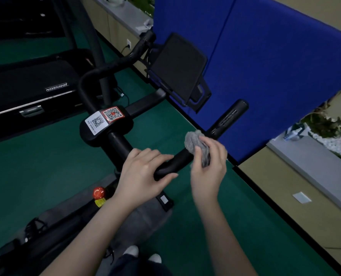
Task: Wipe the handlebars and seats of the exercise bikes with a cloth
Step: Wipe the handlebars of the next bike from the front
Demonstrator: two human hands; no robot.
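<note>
Two hands: left hand [143,172] grips handlebar [177,162], right hand [209,166] holds cloth [197,146].

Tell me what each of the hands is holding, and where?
The right hand grips a bunched grey cloth against the exercise bike's black handlebar. The left hand grips that same bar at its near bend.

A single wide-angle view from a head-worn camera is looking forward and steeply down, close over an exercise bike's handlebar [187,156]. Both forearms are reaching in from the bottom edge, with the green floor [46,160] lying below. The wide lens is bending the blue partition [265,66] at upper right. No second view is overlapping.
</note>
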